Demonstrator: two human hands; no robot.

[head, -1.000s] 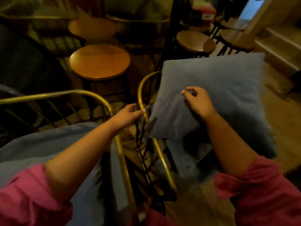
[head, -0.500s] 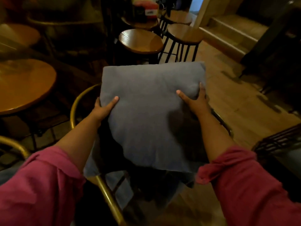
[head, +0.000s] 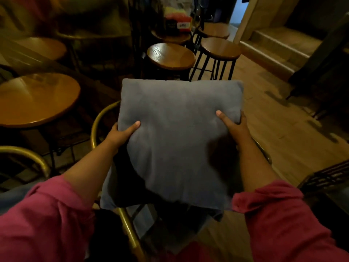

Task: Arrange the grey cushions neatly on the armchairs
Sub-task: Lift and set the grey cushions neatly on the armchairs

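— Two hands are shown; what does each grip?

— Your left hand (head: 120,133) clasps the left edge of the grey cushion (head: 179,137), thumb lying on the upper face and the other fingers hidden behind it. Your right hand (head: 234,125) clasps the right edge in the same way, thumb on top. Both pink sleeves (head: 43,220) are pushed up the forearms.

— Where does the cushion lie?

— You hold it tilted over the armchair (head: 102,118), whose brass-coloured curved frame shows at the cushion's left edge and again near the right forearm. A second grey cushion (head: 107,195) lies beneath, on the seat; whether the two touch cannot be told in the shadow.

— And the surroundings?

— A round wooden desk (head: 35,99) stands to the left, well apart from the cushion. Round wooden stools (head: 171,55) on black legs stand beyond its far edge, on the wooden floor (head: 279,129).
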